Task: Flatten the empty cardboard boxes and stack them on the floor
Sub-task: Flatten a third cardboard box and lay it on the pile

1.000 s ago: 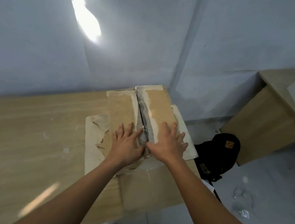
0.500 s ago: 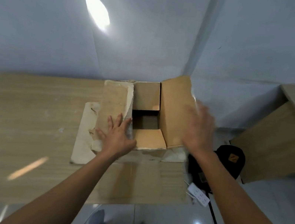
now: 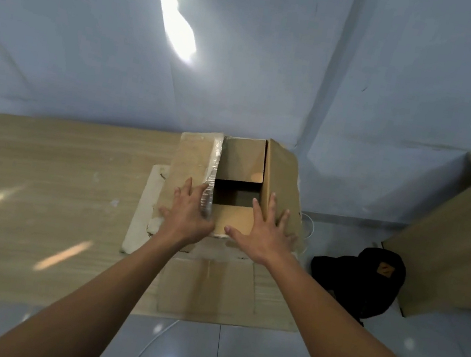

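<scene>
A brown cardboard box (image 3: 243, 161) stands on the wooden table (image 3: 40, 183) with its top flaps apart and a dark opening in the middle. My left hand (image 3: 187, 217) lies flat, fingers spread, on the left flap beside a strip of clear tape. Spread flat as well, my right hand (image 3: 262, 232) rests on the right flap and the near inner flap. Under the box lies flattened cardboard (image 3: 210, 286), reaching to the table's front edge.
A black backpack (image 3: 366, 281) sits on the tiled floor to the right of the table, next to a second wooden desk (image 3: 459, 247). A grey wall rises right behind the box. A white cable (image 3: 308, 228) hangs by the table's right edge.
The taped top flaps have come apart and the box now gapes open. My right hand swung out to the right with its flap, then came back down onto it.
</scene>
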{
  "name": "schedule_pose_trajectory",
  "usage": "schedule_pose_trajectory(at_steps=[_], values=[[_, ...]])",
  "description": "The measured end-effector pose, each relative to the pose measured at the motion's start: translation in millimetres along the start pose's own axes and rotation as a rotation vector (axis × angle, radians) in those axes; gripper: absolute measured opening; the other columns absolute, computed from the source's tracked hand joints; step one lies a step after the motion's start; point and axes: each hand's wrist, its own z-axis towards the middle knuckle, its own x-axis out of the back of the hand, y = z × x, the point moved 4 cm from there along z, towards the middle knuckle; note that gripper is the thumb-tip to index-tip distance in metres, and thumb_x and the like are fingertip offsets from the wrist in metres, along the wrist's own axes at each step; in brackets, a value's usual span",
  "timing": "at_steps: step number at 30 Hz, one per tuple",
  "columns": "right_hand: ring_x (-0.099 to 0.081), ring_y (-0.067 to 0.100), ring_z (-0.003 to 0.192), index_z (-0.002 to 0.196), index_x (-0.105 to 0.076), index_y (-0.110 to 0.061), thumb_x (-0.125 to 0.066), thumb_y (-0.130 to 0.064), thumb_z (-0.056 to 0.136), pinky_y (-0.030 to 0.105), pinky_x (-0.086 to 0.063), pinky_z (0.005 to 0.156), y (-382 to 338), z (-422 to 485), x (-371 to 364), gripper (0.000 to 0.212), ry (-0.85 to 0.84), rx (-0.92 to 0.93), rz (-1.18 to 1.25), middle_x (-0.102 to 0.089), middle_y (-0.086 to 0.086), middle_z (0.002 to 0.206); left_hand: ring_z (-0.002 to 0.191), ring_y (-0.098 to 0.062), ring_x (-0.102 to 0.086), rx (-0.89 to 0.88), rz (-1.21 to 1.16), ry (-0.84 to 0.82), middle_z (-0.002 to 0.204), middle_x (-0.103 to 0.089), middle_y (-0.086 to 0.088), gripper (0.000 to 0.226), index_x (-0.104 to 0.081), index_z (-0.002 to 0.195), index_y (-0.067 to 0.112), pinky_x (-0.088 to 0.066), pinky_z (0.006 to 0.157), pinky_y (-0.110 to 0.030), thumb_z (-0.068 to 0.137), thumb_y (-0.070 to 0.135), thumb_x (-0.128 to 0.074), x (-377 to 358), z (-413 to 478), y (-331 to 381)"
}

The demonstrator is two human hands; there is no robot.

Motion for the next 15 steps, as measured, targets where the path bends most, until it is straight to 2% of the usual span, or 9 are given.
schedule_pose_trajectory(at_steps=[3,5,8,9,11,12,13,14,15], values=[[0.024,0.042,0.147,0.156,0.009,-0.038,-0.037,-0.090,0.073,0.075,-0.007,0.110,-0.5,-0.7,-0.6,0.108,0.005,-0.006,0.002,0.041,-0.006,0.156,0.144,-0.032,-0.028,-0.086,-0.126,0.122,0.163,-0.013,-0.003,0.081,-0.031,0.147,0.027,-0.039,0.109,-0.049,0.076,0.019,-0.068,32.1,-10.5,8.5],[0.024,0.041,0.147,0.156,0.009,-0.038,-0.037,-0.090,0.073,0.075,-0.007,0.110,2.1,-1.4,0.6,0.108,0.011,-0.004,0.004,0.041,-0.007,0.156,0.135,-0.031,-0.041,-0.153,-0.140,0.276,0.160,-0.022,-0.003,0.076,-0.035,0.144,0.028,-0.046,0.099,-0.044,0.076,0.002,-0.059,64.0,-19.8,7.9],[0.024,0.041,0.147,0.156,0.010,-0.039,-0.037,-0.089,0.074,0.075,-0.008,0.110,4.5,-1.8,1.7,0.107,0.010,-0.004,-0.001,0.041,-0.006,0.156,0.115,-0.031,-0.055,-0.190,0.091,0.475,0.154,-0.033,0.000,0.080,-0.036,0.143,0.028,-0.055,0.074,-0.044,0.073,-0.007,-0.052,103.3,-28.8,-22.1],[0.024,0.041,0.147,0.156,0.010,-0.039,-0.038,-0.088,0.074,0.075,-0.009,0.111,3.7,-1.9,0.7,0.107,0.007,-0.004,-0.002,0.041,-0.006,0.156,0.119,-0.032,-0.051,-0.186,0.237,0.502,0.152,-0.036,-0.001,0.075,-0.041,0.141,0.025,-0.054,0.077,-0.046,0.073,-0.005,-0.054,108.7,-30.1,-38.6],[0.025,0.040,0.147,0.156,0.009,-0.038,-0.038,-0.088,0.074,0.074,-0.010,0.112,0.0,-2.5,-1.3,0.108,-0.004,0.002,-0.001,0.042,-0.007,0.156,0.135,-0.033,-0.038,-0.115,0.510,0.434,0.144,-0.045,-0.003,0.049,-0.056,0.127,0.022,-0.043,0.097,-0.054,0.080,0.008,-0.056,103.9,-27.5,-74.7],[0.026,0.040,0.147,0.157,0.008,-0.036,-0.039,-0.088,0.074,0.074,-0.010,0.112,-1.4,-2.5,-1.7,0.108,-0.011,0.005,0.006,0.042,-0.007,0.156,0.137,-0.032,-0.036,-0.063,0.554,0.335,0.138,-0.050,-0.003,0.035,-0.060,0.121,0.022,-0.034,0.105,-0.057,0.087,0.018,-0.051,93.3,-23.5,-91.3],[0.026,0.039,0.147,0.158,0.005,-0.035,-0.040,-0.087,0.075,0.074,-0.010,0.113,-1.9,-2.8,-1.5,0.108,-0.017,0.004,0.017,0.041,-0.008,0.156,0.134,-0.029,-0.039,-0.011,0.525,0.209,0.133,-0.054,-0.002,0.031,-0.060,0.118,0.022,-0.026,0.108,-0.058,0.093,0.029,-0.043,79.5,-20.4,-103.1],[0.026,0.038,0.147,0.158,0.001,-0.032,-0.040,-0.086,0.076,0.073,-0.010,0.113,-2.0,-3.2,-0.2,0.106,-0.020,-0.004,0.027,0.040,-0.008,0.156,0.128,-0.028,-0.045,0.045,0.430,0.071,0.129,-0.057,-0.003,0.036,-0.059,0.117,0.020,-0.024,0.109,-0.058,0.097,0.037,-0.035,65.7,-19.3,-108.9],[0.025,0.038,0.148,0.158,-0.004,-0.030,-0.040,-0.084,0.078,0.073,-0.009,0.113,-1.2,-2.8,1.2,0.103,-0.019,-0.023,0.035,0.039,-0.009,0.157,0.121,-0.029,-0.051,0.102,0.259,-0.030,0.128,-0.058,-0.006,0.044,-0.056,0.119,0.016,-0.027,0.109,-0.056,0.098,0.044,-0.030,53.6,-20.3,-108.8]])
